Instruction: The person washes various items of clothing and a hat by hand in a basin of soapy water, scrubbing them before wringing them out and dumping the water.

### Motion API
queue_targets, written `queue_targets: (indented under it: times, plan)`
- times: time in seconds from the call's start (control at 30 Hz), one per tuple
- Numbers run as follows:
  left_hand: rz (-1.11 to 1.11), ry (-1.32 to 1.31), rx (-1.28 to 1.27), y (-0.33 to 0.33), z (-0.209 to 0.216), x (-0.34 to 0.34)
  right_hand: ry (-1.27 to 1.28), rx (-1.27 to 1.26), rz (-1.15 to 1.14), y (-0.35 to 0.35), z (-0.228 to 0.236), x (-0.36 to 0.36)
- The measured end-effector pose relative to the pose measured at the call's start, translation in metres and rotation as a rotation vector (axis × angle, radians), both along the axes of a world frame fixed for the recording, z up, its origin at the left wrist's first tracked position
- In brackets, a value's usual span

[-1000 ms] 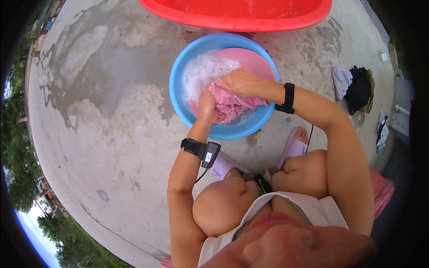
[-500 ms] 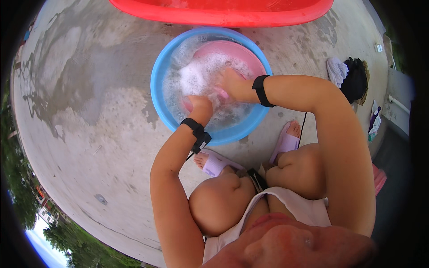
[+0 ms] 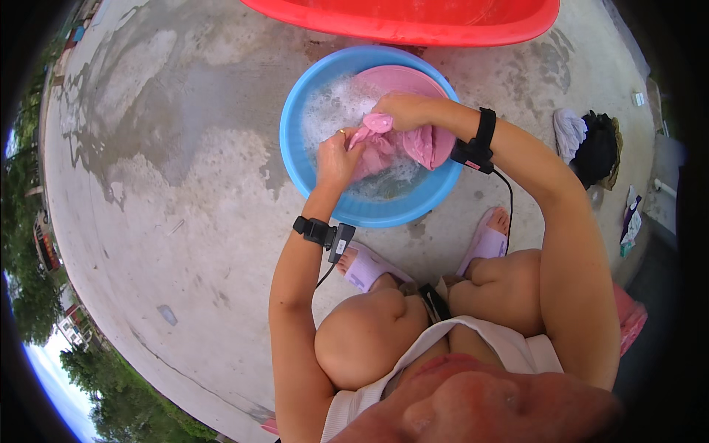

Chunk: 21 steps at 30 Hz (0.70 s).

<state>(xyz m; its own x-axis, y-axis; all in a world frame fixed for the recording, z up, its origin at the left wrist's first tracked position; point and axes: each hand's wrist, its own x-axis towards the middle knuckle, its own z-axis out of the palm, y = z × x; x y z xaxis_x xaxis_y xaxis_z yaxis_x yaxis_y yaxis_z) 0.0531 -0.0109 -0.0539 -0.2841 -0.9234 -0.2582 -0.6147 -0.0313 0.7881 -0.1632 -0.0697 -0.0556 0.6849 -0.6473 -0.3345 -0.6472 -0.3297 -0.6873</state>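
Observation:
A wet pink cloth (image 3: 375,155) is stretched and bunched between my hands above the soapy water. My left hand (image 3: 338,159) pinches its left part, with a ring showing on one finger. Farther right, my right hand (image 3: 402,112) is closed round another bunch of it. Part of the cloth hangs below my right wrist. Around all this stands a round light-blue basin (image 3: 294,140) with white suds (image 3: 336,103). Leaning inside its far right side is a pink rounded plastic piece (image 3: 413,76), partly hidden by my right forearm.
Just beyond the basin stands a large red tub (image 3: 413,33). On the concrete floor at the right lie a light-grey cloth (image 3: 569,133), dark clothes (image 3: 593,151) and a small packet (image 3: 631,221). My feet in lilac slippers (image 3: 484,244) are close to the basin's near side.
Both hands have come up out of the suds, and the pink cloth now shows gripped between them. Half a second ago my fingers were down in the foam.

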Motion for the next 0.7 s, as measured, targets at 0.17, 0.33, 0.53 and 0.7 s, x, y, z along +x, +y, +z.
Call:
queue_targets:
  times: [0.17, 0.33, 0.53, 0.7]
  plan:
    - [0.198, 0.211, -0.092, 0.008, 0.068, -0.002, -0.093, -0.158, -0.171, 0.018, 0.098, -0.012]
    - [0.005, -0.027, -0.148, 0.004, 0.091, -0.003, 0.300, -0.446, 0.001, 0.031, 0.107, -0.019]
    - [-0.360, -0.644, -0.344, 0.015, 0.020, 0.010, 0.087, 0.046, 0.056, 0.027, 0.055, -0.019]
    - [-0.559, -0.832, 0.297, 0.010, 0.003, -0.026, 0.445, -0.138, 0.268, 0.049, 0.015, -0.006]
